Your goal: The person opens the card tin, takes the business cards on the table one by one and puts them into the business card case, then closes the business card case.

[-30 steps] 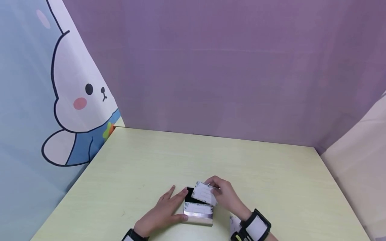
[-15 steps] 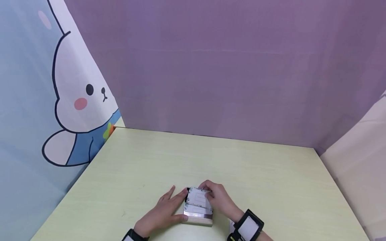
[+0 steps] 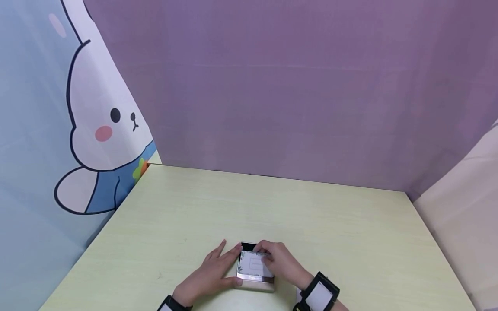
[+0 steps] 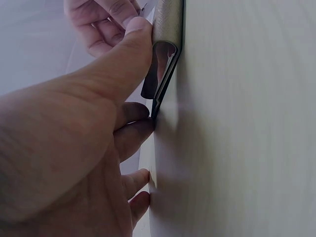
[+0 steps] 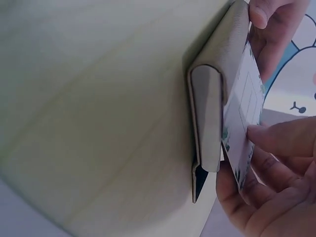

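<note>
A wall of purple cloth runs up out of sight behind a pale yellow-green wooden table, its near edge cut off. The person's left hand lies with fingers spread nearly straight, touching the left side of a small beige, leather-look card case with a black interior. The right hand pinches a white rectangular card with leafy print over the open case, covering its right end; I can't tell how far the near edge tucks under the silvery band. Beside the black wrist strap pokes a white sliver, too hidden to identify.
</note>
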`<state>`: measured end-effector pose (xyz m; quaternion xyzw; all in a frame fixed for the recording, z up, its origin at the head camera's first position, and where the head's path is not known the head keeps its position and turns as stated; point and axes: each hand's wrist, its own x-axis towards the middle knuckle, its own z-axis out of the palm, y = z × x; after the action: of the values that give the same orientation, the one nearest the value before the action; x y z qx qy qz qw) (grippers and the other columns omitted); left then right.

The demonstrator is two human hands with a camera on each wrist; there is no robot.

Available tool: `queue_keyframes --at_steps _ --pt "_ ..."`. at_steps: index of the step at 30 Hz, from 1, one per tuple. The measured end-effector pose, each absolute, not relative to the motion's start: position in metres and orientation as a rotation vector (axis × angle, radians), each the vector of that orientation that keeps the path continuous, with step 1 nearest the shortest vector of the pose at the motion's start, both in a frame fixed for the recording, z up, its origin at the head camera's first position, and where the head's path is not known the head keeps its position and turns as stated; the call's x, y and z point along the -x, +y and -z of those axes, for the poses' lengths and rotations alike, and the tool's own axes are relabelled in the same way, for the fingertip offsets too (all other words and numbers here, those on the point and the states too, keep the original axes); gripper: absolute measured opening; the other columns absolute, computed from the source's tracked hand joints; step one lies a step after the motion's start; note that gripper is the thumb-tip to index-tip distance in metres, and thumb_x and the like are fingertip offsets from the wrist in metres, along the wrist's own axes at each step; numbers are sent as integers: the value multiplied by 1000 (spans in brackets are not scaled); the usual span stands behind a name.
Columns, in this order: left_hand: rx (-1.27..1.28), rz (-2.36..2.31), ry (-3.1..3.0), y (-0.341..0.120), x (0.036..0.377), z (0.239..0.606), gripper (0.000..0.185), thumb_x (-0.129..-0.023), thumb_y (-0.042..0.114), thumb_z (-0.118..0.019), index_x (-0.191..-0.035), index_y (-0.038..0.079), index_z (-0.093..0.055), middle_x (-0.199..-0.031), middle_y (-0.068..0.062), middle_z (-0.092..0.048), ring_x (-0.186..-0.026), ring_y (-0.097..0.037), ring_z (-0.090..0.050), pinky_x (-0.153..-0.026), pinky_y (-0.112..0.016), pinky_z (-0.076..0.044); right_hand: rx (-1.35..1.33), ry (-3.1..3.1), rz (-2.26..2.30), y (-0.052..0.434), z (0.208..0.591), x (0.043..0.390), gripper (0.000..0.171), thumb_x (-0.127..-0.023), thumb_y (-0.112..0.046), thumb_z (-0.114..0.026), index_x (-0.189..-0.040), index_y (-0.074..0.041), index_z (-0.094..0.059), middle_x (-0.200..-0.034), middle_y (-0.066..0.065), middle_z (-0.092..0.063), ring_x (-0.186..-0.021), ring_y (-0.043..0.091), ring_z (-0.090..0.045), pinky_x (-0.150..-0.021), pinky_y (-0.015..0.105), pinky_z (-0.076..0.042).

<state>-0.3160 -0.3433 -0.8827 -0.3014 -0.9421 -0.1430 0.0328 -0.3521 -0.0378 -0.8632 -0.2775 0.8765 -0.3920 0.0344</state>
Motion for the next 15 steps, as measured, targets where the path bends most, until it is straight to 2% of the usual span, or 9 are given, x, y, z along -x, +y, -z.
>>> queue_keyframes --at_steps 4,7,11,13,15 --pt "938 422 -2902 -343 316 881 104 -65 80 -47 -147 32 -6 -153 20 -4 -141 -29 13 -100 -32 34 875 2700 1196 -39 862 349 52 -80 -3 -65 -113 -40 -53 -112 -17 -58 -103 7 -56 -82 41 -52" --pt "937 451 -2902 -340 310 868 102 -66 79 -48 -147 33 -6 -153 20 -5 -141 -28 13 -104 -39 31 863 2727 1154 -39 860 345 53 -77 -9 -70 -113 -44 -51 -109 -15 -56 -100 10 -55 -82 40 -51" --pt "906 504 -2925 -332 296 828 100 -67 77 -51 -146 35 -7 -152 22 -6 -142 -25 12 -110 -57 5 857 2764 1057 -38 858 339 56 -74 -22 -74 -115 -49 -47 -105 -13 -49 -93 13 -54 -75 32 -49" --pt "900 518 -2931 -328 290 810 98 -67 76 -52 -146 36 -8 -152 22 -6 -142 -25 11 -108 -60 -6 866 2769 1015 -37 858 336 57 -74 -27 -74 -116 -51 -44 -106 -13 -47 -92 14 -53 -73 28 -47" --pt "912 527 -2927 -326 286 798 97 -69 75 -52 -146 36 -8 -152 22 -6 -142 -25 12 -107 -60 -10 880 2775 974 -35 857 334 57 -74 -32 -74 -117 -52 -43 -106 -14 -45 -92 13 -52 -73 27 -46"
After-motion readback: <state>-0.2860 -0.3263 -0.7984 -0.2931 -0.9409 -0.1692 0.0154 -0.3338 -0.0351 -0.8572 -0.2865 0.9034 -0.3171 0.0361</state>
